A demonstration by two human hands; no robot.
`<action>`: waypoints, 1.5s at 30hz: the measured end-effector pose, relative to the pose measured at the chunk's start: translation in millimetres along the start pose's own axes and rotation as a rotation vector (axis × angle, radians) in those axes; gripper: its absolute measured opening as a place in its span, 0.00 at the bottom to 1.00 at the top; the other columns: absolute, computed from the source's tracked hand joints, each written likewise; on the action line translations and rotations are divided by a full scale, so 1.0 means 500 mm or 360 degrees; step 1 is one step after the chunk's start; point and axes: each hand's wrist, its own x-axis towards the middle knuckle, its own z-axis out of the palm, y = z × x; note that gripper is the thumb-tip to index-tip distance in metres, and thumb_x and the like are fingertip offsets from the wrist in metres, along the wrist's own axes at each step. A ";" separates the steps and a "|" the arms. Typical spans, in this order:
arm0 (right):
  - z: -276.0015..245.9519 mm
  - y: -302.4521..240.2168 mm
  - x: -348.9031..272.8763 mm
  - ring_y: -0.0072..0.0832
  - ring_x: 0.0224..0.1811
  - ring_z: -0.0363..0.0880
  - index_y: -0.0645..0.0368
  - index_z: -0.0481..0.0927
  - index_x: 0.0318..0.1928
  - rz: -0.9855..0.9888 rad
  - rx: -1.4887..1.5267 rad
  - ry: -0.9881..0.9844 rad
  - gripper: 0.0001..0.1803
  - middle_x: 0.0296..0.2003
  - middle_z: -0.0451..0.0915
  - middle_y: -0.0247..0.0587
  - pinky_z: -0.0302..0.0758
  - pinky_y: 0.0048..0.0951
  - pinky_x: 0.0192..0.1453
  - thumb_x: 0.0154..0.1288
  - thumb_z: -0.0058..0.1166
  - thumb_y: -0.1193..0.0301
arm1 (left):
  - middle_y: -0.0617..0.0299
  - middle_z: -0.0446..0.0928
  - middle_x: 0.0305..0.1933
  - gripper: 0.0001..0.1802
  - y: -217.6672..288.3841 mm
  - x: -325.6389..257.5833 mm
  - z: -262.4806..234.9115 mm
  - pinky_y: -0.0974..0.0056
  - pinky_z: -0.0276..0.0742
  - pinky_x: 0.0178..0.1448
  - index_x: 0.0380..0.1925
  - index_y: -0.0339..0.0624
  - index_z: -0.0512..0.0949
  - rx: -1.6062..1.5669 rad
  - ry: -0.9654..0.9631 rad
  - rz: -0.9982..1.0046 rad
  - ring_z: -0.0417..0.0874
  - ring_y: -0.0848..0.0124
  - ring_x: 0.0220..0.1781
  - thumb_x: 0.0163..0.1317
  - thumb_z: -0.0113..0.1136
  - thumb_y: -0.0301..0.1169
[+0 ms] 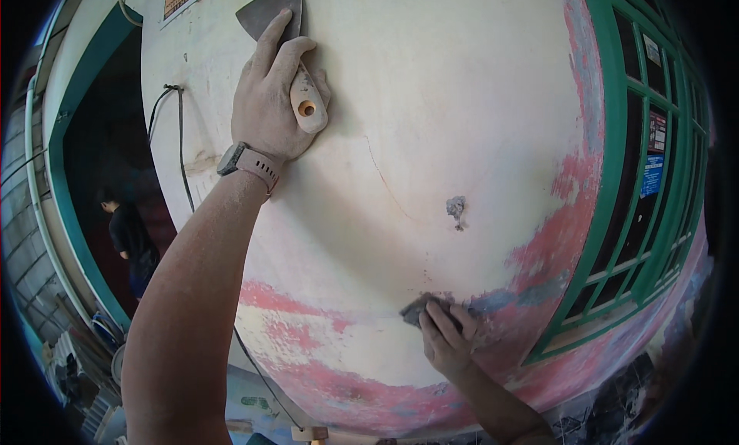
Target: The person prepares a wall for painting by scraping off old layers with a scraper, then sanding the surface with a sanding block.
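My left hand [271,98], dusty and with a watch [248,166] on its wrist, is raised against the upper wall. It grips a putty knife [309,106] with a pale wooden handle; the index finger lies along its wide grey blade [271,14], which points up. Lower and to the right, my right hand [448,337] presses a dark grey sanding pad [422,309] to the wall, its fingers bent over the pad. The cream wall [462,98] carries worn red and grey-blue patches. A rough grey spot [456,208] shows above the right hand, and a thin reddish crack [382,177] runs left of it.
On the right stands a green-framed window [608,175] with stickers on its panes. A dark doorway [100,137] opens at left, where a person in dark clothes [132,237] stands. A black cable [182,145] hangs on the wall. A wooden piece [309,434] shows at the bottom edge.
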 end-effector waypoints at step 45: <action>-0.028 -0.072 -0.004 0.41 0.54 0.68 0.44 0.90 0.49 0.0726 0.0259 -0.0209 0.22 0.55 0.70 0.42 0.65 0.46 0.63 0.51 0.73 0.76 | 0.55 0.68 0.78 0.18 -0.005 -0.001 0.001 0.52 0.83 0.67 0.56 0.51 0.78 0.0031 0.0018 -0.0003 0.81 0.50 0.68 0.65 0.63 0.30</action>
